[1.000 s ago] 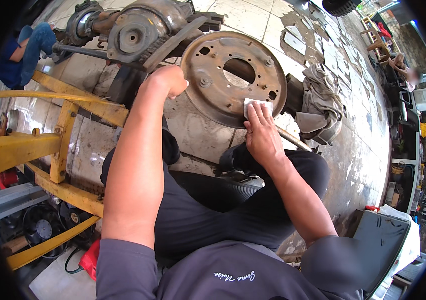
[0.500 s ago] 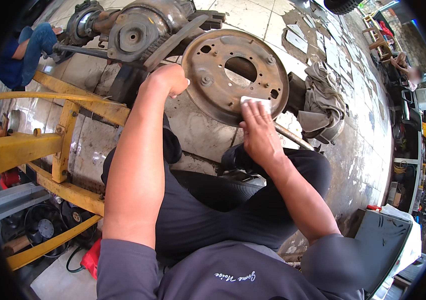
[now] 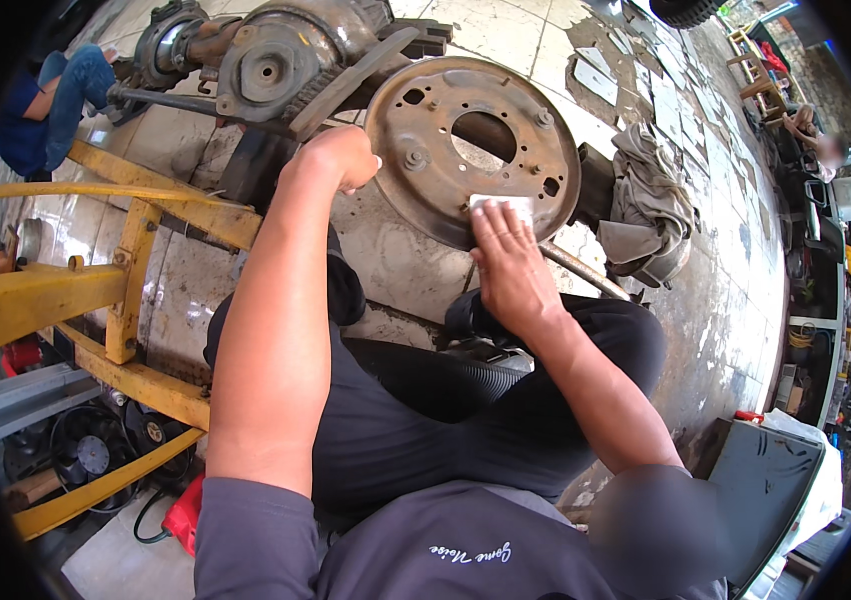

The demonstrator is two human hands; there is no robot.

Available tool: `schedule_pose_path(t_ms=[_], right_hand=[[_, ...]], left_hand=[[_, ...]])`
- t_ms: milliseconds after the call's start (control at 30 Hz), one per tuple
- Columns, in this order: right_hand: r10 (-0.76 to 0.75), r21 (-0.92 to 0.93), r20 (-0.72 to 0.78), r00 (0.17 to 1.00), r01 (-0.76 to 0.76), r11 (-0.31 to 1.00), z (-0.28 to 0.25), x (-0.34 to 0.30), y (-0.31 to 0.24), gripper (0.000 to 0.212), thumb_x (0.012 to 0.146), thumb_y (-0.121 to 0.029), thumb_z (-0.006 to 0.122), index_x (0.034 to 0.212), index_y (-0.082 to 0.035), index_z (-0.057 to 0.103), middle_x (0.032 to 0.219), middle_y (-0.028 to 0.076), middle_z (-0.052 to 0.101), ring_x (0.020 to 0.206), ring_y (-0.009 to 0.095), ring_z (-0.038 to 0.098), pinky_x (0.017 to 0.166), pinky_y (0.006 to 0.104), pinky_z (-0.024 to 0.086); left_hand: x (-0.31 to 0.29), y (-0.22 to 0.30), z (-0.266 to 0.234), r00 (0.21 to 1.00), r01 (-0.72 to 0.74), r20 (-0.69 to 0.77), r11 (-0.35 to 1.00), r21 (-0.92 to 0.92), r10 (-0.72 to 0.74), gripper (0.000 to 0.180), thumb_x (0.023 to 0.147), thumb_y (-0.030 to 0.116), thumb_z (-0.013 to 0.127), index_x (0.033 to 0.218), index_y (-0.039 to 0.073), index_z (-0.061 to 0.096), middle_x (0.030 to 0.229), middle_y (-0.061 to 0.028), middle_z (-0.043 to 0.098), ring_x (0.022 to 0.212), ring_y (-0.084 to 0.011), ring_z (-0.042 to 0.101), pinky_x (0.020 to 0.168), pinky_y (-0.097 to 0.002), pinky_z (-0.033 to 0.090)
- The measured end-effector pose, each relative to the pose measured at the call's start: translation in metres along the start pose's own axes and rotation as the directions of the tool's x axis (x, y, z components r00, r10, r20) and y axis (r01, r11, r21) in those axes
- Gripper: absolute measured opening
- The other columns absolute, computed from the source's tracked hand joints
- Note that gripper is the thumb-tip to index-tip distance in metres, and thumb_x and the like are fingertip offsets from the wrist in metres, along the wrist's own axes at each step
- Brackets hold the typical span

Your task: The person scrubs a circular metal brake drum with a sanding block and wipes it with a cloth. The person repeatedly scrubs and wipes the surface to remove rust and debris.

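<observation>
A round, rusty brown brake backing plate [image 3: 416,190] with a large centre hole and several smaller holes stands tilted in front of me. At its left rim is my left hand [image 3: 341,160], its fingers closed round the edge; the fingertips are partly hidden. My right hand [image 3: 514,265] presses a small white folded sheet [image 3: 502,203] flat on the plate's lower part, fingers stretched over it. Whether the sheet is cloth or abrasive paper I cannot tell.
A greasy axle housing [image 3: 281,65] lies behind the plate, left of centre. Yellow metal frame [image 3: 131,280] stands close on my left. A grey cloth [image 3: 646,205] hangs right of the plate. A grey metal box [image 3: 761,490] is at lower right. Another person's leg [image 3: 76,95] shows at upper left.
My right hand has slid the white sheet a little to the left along the plate's lower part. The left hand stays at the rim.
</observation>
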State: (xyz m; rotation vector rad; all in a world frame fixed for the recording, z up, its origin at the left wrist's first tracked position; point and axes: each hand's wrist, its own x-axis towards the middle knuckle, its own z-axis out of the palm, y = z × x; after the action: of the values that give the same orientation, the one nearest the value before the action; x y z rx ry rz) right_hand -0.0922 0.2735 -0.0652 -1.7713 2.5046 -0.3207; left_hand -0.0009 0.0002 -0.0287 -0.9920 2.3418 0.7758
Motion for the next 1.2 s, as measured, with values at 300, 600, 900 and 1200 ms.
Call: schedule_pose_path(t_ms=[300, 600, 900, 1200], right_hand=[[-0.037, 0.071, 0.012, 0.999, 0.036, 0.997, -0.001, 0.003, -0.004, 0.046, 0.100, -0.018, 0.047, 0.141, 0.003, 0.043, 0.149, 0.024, 0.041, 0.141, 0.040, 0.036, 0.116, 0.0506, 0.029], [0.126, 0.049, 0.018, 0.992, -0.127, 0.991, -0.002, 0.003, 0.016, 0.047, 0.099, -0.015, 0.048, 0.141, 0.005, 0.042, 0.149, 0.024, 0.041, 0.141, 0.041, 0.034, 0.117, 0.0483, 0.029], [0.173, 0.008, 0.024, 0.985, -0.174, 0.985, -0.010, -0.010, 0.017, 0.048, 0.101, -0.018, 0.046, 0.142, 0.006, 0.041, 0.149, 0.025, 0.041, 0.141, 0.041, 0.034, 0.116, 0.0494, 0.028], [0.066, -0.030, 0.032, 0.997, -0.065, 0.997, -0.005, -0.011, 0.008, 0.047, 0.100, -0.019, 0.047, 0.141, 0.004, 0.043, 0.147, 0.024, 0.043, 0.141, 0.040, 0.036, 0.116, 0.0492, 0.030]], left_hand=[[-0.005, 0.004, -0.003, 1.000, 0.015, -0.002, 1.000, -0.007, -0.015, 0.039, 0.097, 0.031, 0.056, 0.086, -0.003, 0.071, 0.077, -0.0133, 0.071, 0.074, -0.0254, 0.067, 0.078, -0.0405, 0.051], [-0.002, 0.001, 0.001, 0.999, -0.014, -0.029, 1.000, 0.004, 0.014, 0.040, 0.097, 0.031, 0.057, 0.082, -0.003, 0.071, 0.075, -0.0131, 0.070, 0.073, -0.0252, 0.067, 0.079, -0.0396, 0.050], [-0.003, 0.005, -0.001, 1.000, -0.001, -0.028, 1.000, 0.018, 0.002, 0.041, 0.097, 0.032, 0.056, 0.079, -0.002, 0.072, 0.074, -0.0126, 0.070, 0.075, -0.0253, 0.068, 0.080, -0.0399, 0.050], [-0.001, 0.002, 0.000, 1.000, -0.007, -0.027, 1.000, -0.001, 0.007, 0.041, 0.097, 0.031, 0.057, 0.079, -0.003, 0.071, 0.074, -0.0126, 0.070, 0.075, -0.0253, 0.068, 0.080, -0.0399, 0.051]])
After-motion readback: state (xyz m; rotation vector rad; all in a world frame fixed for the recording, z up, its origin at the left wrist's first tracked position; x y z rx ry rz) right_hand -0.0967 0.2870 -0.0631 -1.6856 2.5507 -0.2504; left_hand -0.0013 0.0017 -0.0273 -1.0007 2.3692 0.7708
